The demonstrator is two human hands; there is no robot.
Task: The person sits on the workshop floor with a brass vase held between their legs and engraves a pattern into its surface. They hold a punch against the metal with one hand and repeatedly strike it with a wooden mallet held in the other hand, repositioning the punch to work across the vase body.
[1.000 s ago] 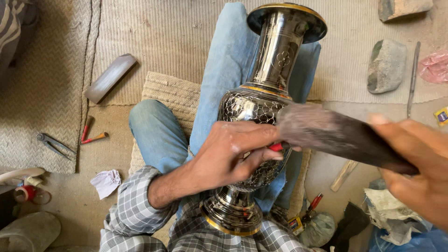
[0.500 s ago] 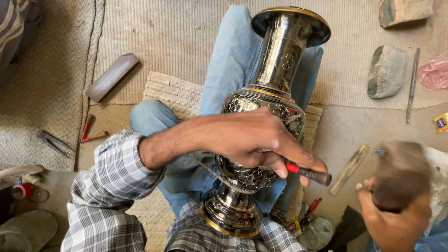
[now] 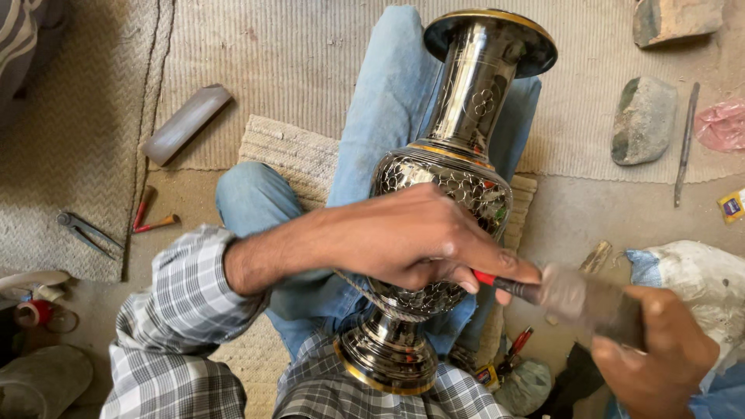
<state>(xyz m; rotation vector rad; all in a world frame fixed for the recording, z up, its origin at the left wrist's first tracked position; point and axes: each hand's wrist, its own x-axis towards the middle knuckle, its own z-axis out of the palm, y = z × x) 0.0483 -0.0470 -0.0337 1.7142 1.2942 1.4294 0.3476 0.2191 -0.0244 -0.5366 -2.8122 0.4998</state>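
Metal vase (image 3: pixel 458 178), dark polished, engraved belly, gold-trimmed rim and foot, lying tilted across lap on blue-jeaned legs (image 3: pixel 372 132); mouth pointing away, foot near checked shirt (image 3: pixel 178 310). Left hand (image 3: pixel 411 237) draped over vase belly, fingers curled tight round thin tool with red handle (image 3: pixel 504 284), gripped at fingertips; tip against or just beside engraved surface, exact contact hidden under fingers. Right hand (image 3: pixel 660 357) lower right, fingers wrapped closed on grey blurred mallet-like block (image 3: pixel 582 299), its head touching back end of red-handled tool; motion blur, shape unclear. Woven mat (image 3: pixel 287 155) under legs, on ribbed beige rug (image 3: pixel 256 54).

Around: pale grey rectangular bar (image 3: pixel 186 122) on rug, upper left. Two small red-handled tools (image 3: pixel 151 213) on bare floor left of knee. Metal pliers (image 3: pixel 87 233) further left. Grey-green stone (image 3: pixel 642 120) right of vase neck, well apart. Another stone (image 3: pixel 675 17) at top right edge. Long thin metal rod (image 3: pixel 686 143) just right of stone. Pink plastic bag (image 3: pixel 722 124) at right edge. Small yellow packet (image 3: pixel 731 206) below it. White cloth bundle (image 3: pixel 691 271) near right hand. Wooden stick (image 3: pixel 596 256) between vase and bundle. Red-handled tool (image 3: pixel 518 341) on floor near vase foot, partly hidden.
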